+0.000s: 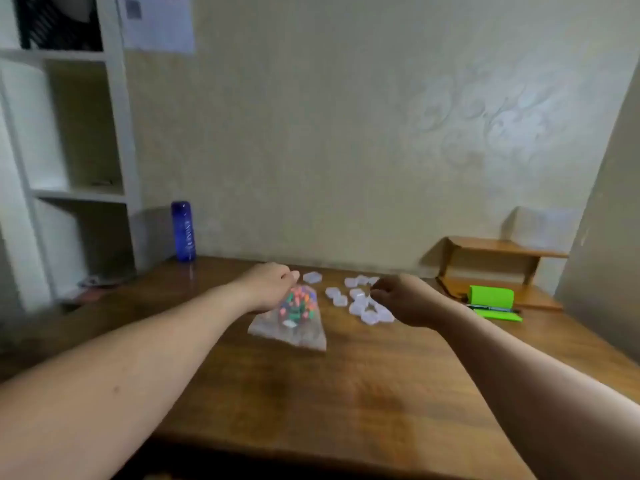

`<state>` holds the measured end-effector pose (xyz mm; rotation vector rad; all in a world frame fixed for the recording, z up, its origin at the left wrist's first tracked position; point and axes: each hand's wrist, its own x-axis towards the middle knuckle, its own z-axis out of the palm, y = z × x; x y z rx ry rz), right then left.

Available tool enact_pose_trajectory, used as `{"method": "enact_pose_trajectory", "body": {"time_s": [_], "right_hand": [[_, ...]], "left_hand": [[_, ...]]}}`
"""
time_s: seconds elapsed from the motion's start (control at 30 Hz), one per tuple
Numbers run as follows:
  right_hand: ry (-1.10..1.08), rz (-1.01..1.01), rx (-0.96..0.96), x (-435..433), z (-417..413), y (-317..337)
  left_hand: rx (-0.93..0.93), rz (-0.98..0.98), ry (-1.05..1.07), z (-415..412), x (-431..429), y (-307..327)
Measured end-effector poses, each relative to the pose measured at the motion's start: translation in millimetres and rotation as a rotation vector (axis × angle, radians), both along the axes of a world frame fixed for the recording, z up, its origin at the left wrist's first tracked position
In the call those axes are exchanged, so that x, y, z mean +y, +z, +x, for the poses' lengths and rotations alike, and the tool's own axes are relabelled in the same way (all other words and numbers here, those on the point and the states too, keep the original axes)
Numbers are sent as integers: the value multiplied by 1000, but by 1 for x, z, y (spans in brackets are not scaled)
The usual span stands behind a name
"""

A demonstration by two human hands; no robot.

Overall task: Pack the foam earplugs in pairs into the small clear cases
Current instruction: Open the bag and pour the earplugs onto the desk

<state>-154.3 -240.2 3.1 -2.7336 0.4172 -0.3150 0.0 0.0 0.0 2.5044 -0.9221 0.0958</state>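
Left hand (268, 285) grips the bag (294, 332) at its far end. Right hand (405, 299) curls over cases (356, 303) beside the bag, hold unclear. A yank could spill earplugs (298, 303)!

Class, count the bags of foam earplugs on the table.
1. The clear bag of coloured earplugs lies on the table, its top held by the left hand, left of the clear cases. No other shows.

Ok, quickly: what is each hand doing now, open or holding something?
Left hand: grips the earplug bag at its top.
Right hand: curled over the clear cases; grip cannot be told.
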Motion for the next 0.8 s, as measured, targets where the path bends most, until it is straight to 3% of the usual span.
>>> {"method": "enact_pose_trajectory", "body": {"time_s": [0.13, 0.23, 0.4, 0.5, 0.6, 0.67, 0.8], "right_hand": [[0, 193, 214, 23, 10, -45], [4, 295, 258, 43, 38, -69], [24, 527, 132, 54, 94, -90], [-49, 623, -131, 48, 118, -104], [-196, 847, -381, 42, 120, -114], [-163, 1019, -395, 42, 110, -113], [-7, 997, -289, 51, 100, -112]], "left_hand": [[72, 215, -117, 2, 32, -38], [-6, 378, -206, 9, 37, -67], [-209, 112, -171, 31, 22, -102], [-348, -85, -45, 47, 10, -118], [-321, -311, 102, 51, -8, -125], [-325, -382, 138, 48, -20, -123], [-372, -325, 126, 33, -31, -120]]}}
